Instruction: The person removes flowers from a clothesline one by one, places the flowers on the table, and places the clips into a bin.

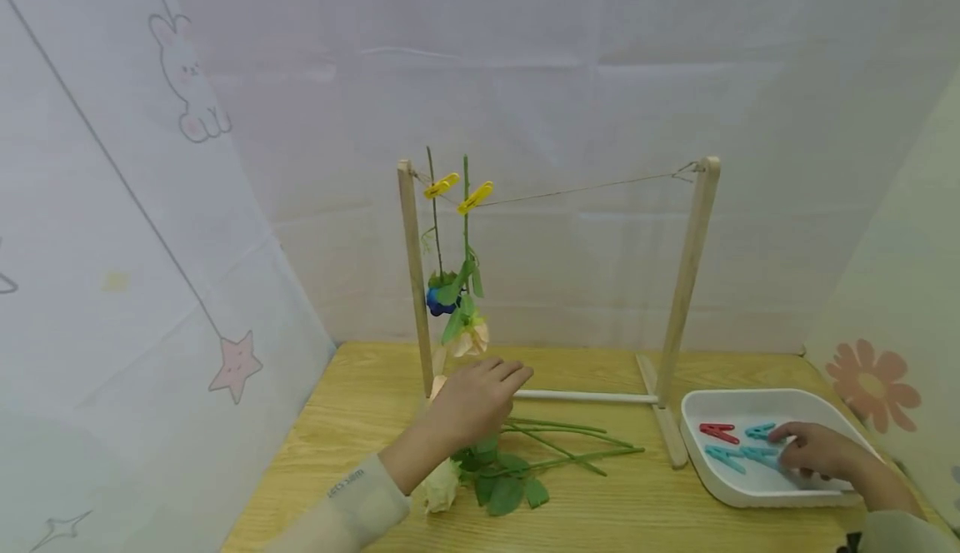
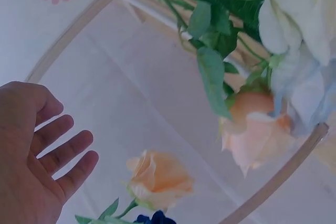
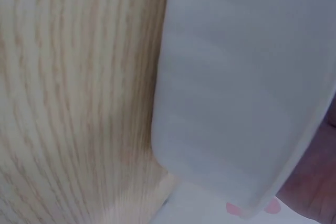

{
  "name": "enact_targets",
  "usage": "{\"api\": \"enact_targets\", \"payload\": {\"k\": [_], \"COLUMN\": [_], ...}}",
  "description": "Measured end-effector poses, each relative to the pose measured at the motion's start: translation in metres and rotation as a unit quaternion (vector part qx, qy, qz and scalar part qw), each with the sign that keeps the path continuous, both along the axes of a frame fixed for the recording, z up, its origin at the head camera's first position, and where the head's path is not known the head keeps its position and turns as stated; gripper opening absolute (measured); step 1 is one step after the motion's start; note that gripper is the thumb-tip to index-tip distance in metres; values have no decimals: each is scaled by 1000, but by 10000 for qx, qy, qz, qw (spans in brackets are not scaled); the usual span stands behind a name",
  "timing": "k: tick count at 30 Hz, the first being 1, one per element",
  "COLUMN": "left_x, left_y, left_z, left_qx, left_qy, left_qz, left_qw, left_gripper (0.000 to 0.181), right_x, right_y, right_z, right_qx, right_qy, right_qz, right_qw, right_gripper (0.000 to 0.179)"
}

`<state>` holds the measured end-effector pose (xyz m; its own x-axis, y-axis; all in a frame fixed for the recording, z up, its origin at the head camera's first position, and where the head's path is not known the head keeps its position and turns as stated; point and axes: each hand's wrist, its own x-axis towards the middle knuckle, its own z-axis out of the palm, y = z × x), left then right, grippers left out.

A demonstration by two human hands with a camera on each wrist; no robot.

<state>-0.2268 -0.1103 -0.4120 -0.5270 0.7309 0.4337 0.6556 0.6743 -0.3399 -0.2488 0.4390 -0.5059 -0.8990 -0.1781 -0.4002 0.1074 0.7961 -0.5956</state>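
Observation:
My left hand [image 1: 474, 403] hovers over flowers lying on the table, holding nothing; the left wrist view shows its fingers [image 2: 67, 153] relaxed and apart. Beneath it lie a white rose [image 1: 440, 486], partly covered peach rose [image 2: 257, 135] and several green stems [image 1: 562, 457]. A blue rose [image 1: 442, 299] and a peach rose [image 1: 471, 338] hang head down from a string [image 1: 585, 191], each under a yellow clothespin [image 1: 476, 197]. Over the white tray [image 1: 738, 490], my right hand [image 1: 821, 455] reaches down to blue clothespins [image 1: 761, 431]. Contact is unclear. A red clothespin [image 1: 718, 432] lies left of them.
Two wooden posts [image 1: 686, 286] carry the string, joined low down by a white rod [image 1: 592, 396]. One foot of the frame [image 1: 670, 438] stands close to the tray's left side. White sheets with printed figures [image 1: 525, 78] surround the wooden table [image 1: 630, 511].

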Motion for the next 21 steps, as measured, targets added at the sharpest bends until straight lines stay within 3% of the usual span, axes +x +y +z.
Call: {"api": "enact_targets", "payload": {"k": [3,9,16,21], "left_x": [-2,-6,-6,-9], "left_y": [-5,-15,-30,-41], "left_z": [10,28,53,64], "left_qx": [329,711,1415,1551], "left_qy": [-132,115,8,130], "left_qz": [-85,-200,-397,-408], "left_qw": [9993,9972,9891,9870], "left_gripper": [42,42,42,44], "right_x": [1,1,-1,1], "right_y": [-1,2,-6,-18], "right_z": [7,20,44,64], "right_qx": [75,-194,-381,-437], "right_qy": [142,533,946,1296], "right_qz": [64,311,381,722], "right_qw": [9999,9979,9941,9880], "right_gripper": [38,41,43,44]}}
